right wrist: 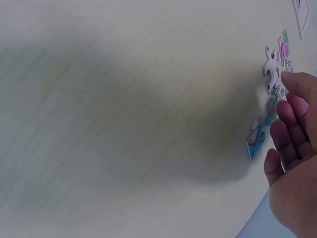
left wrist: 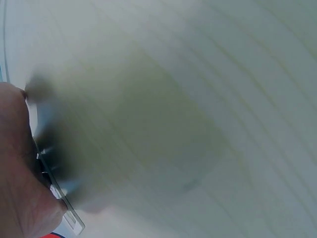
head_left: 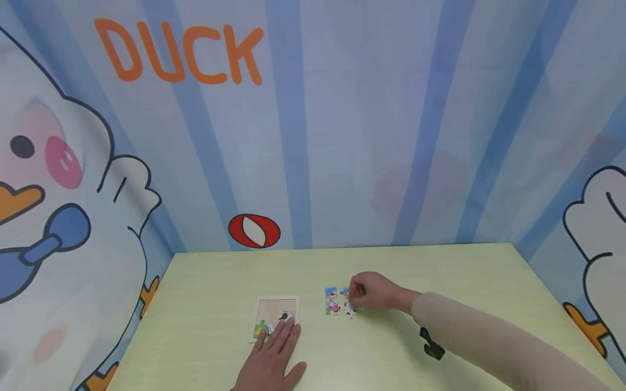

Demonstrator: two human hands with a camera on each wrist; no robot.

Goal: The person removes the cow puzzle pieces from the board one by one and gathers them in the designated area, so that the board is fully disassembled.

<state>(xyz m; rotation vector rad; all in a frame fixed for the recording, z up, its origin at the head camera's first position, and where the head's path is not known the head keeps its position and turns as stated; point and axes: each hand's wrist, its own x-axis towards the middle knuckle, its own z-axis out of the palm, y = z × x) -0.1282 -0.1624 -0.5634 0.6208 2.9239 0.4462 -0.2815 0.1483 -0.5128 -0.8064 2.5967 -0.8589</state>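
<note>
"What's in your feed, left to right?"

"The left hand [head_left: 271, 355] lies over the near right corner of the tray [head_left: 273, 308], fingers straight. Right of the tray, loose puzzle pieces [head_left: 335, 308] sit on the tabletop [head_left: 205, 304], partly beneath the right hand [head_left: 375, 290]. Its fingers curl; I can't tell whether they pinch anything."

"Advice?"

"I'd steady the tray and lift one piece by its edges, leaving neighbours undisturbed."

"Any writing?"

"Orange DUCK lettering [head_left: 174, 52] on the curtain [head_left: 352, 108]; I read no brands."
</note>
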